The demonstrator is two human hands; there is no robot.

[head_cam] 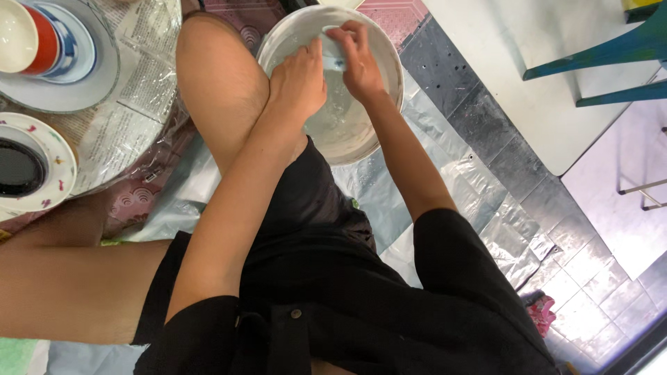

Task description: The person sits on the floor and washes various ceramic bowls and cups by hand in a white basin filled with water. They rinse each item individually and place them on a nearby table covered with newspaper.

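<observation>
A large white basin (381, 55) holding cloudy water sits on the floor in front of my bent knee. Both hands reach into it. My left hand (297, 80) and my right hand (356, 59) together grip a small white dish with a blue mark (333, 57) just above the water. My fingers hide most of the dish.
To the left, stacked plates (69, 83) carry a red-and-white cup (31, 38) on plastic-covered paper. A patterned plate with a dark bowl (28, 167) lies nearer. Silver foil sheeting (479, 187) covers the floor. Green chair legs (611, 55) stand at the upper right.
</observation>
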